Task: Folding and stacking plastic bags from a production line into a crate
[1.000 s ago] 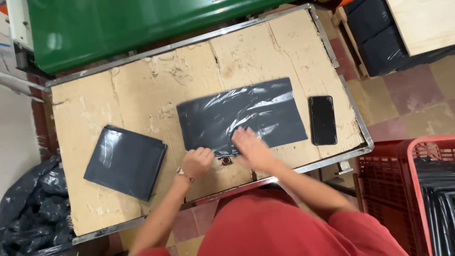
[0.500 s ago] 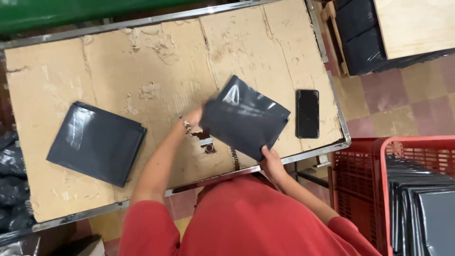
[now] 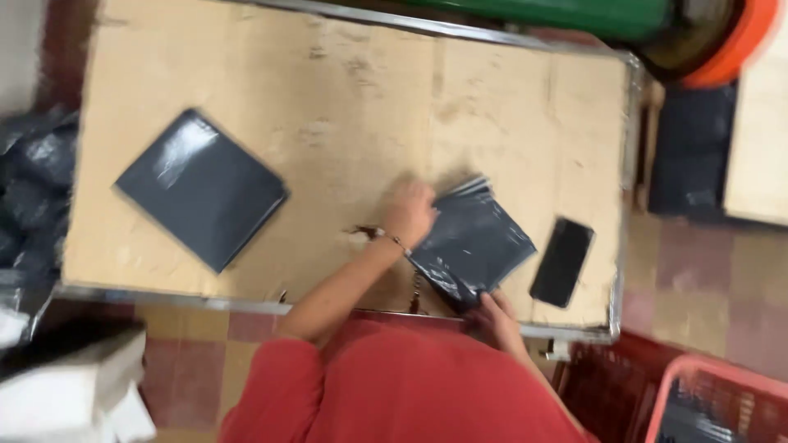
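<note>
your left hand flat, fingers together on folded dark poly bag | right hand pinching its near corner | black phone just beside | folded bag stack well apart on cardboard-topped table

The bench is pale tan board, scuffed and blotchy, edged in grey metal. On it, the folded bag is glossy dark grey, as is the flat stack of bags well to its left, while the phone just to its right is plain black. Nearer than the bench, the sleeves are red, beside a red crate; beyond its far edge lies a green surface.
</note>
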